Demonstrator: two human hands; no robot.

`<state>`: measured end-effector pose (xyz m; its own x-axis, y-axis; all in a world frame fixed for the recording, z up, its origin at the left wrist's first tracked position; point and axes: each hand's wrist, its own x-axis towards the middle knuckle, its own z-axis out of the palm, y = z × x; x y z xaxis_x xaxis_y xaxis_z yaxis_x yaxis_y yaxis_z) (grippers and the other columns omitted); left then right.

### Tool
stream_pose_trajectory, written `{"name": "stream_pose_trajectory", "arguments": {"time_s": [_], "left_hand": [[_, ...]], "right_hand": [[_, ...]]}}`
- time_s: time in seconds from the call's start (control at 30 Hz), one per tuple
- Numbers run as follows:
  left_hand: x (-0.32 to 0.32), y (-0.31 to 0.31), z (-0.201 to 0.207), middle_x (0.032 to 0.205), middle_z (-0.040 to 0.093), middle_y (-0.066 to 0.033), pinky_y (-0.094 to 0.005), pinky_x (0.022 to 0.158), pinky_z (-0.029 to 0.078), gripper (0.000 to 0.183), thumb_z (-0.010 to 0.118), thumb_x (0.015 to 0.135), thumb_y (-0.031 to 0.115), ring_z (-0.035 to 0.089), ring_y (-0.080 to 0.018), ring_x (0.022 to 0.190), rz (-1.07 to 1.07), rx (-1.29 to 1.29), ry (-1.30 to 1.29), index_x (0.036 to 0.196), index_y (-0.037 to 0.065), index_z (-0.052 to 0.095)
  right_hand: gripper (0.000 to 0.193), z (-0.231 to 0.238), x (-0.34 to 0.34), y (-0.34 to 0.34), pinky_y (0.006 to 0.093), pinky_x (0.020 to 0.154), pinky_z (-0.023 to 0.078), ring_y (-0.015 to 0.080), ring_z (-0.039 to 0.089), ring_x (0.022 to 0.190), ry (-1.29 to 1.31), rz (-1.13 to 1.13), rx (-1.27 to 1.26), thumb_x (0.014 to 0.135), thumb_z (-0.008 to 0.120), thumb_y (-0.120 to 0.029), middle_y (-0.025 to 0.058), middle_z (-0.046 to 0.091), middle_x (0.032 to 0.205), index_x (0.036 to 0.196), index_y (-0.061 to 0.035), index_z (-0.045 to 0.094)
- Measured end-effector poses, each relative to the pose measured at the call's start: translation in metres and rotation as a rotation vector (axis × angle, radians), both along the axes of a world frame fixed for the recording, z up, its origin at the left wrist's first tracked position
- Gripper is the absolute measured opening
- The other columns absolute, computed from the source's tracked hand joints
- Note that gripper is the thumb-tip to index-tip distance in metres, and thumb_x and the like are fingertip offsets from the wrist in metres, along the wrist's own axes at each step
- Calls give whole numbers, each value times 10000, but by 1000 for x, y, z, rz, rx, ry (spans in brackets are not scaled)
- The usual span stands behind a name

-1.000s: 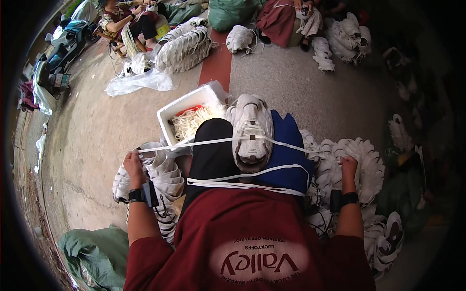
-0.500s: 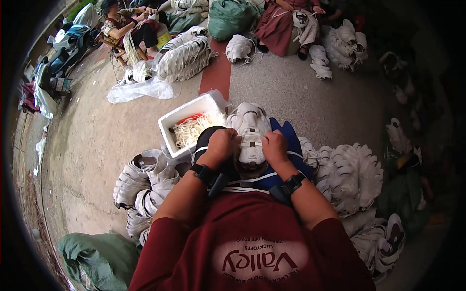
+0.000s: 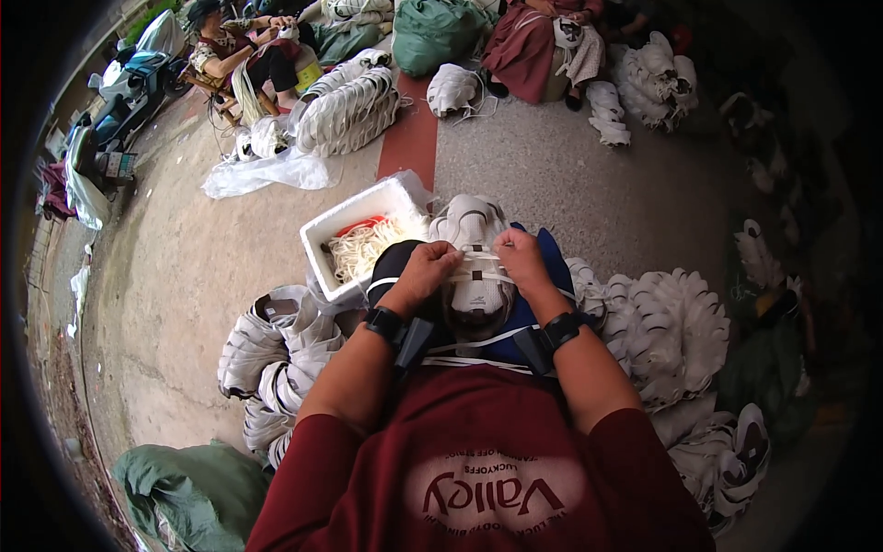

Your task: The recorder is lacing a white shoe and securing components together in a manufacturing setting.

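Observation:
On my lap lies a white shoe upper (image 3: 481, 296), its toe part pointing toward me, with more white uppers stacked beyond it. White shoelaces (image 3: 477, 260) run across its middle near a small dark square. My left hand (image 3: 427, 270) is at the left side of the upper, fingertips pinched on the lace. At the right side my right hand (image 3: 521, 258) is bent with thumb and finger together on the lace. The fingers partly cover the lace ends. Both wrists wear black bands.
A white foam box (image 3: 318, 224) of loose laces stands left of my knees. Piles of white uppers lie at left (image 3: 253, 345) and right (image 3: 667, 336). A green sack (image 3: 198, 492) sits lower left. Two seated people work farther off among more uppers; a scooter is parked upper left.
My right hand has risen slightly, away from the side of the upper, and more lace shows between the hands. The left hand has turned a little, its fingers nearer the middle.

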<state>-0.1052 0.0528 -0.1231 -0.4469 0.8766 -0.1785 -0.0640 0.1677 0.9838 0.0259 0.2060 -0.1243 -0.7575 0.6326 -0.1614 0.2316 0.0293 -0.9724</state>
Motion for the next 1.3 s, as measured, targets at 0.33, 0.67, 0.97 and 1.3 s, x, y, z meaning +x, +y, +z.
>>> {"name": "stream_pose_trajectory", "arguments": {"time_s": [0.33, 0.67, 0.97, 1.3], "left_hand": [[3, 2, -14, 624, 449, 53, -212, 551, 355, 197, 565, 809, 119, 394, -50, 590, 57, -2, 81, 639, 61, 483], [2, -1, -23, 619, 491, 25, -224, 553, 390, 142, 586, 772, 110, 438, -66, 584, 69, 15, 111, 674, 29, 522], [1, -1, -24, 648, 490, 40, -212, 562, 379, 153, 575, 817, 126, 431, -55, 605, 53, 8, 173, 702, 37, 528], [-2, -6, -7, 685, 582, -221, -406, 635, 463, 308, 541, 828, 262, 581, -356, 650, 26, -132, 620, 737, -28, 589]], "right_hand": [[71, -2, 39, 0, 196, 548, 393, 72, 515, 597, 153, -139, -231, 823, 600, -90, 20, 576, 667, 796, -25, 593], [54, -9, 19, -19, 214, 478, 370, 62, 491, 523, 61, -250, -141, 754, 618, -17, 14, 571, 597, 728, 29, 630], [114, -6, 18, -8, 215, 457, 334, 68, 440, 486, 101, -144, -312, 775, 600, -73, -6, 531, 596, 700, 11, 617], [242, -6, 22, -6, 332, 460, 358, 143, 454, 470, -185, -12, 281, 735, 604, -166, 110, 481, 522, 611, 37, 558]]}}
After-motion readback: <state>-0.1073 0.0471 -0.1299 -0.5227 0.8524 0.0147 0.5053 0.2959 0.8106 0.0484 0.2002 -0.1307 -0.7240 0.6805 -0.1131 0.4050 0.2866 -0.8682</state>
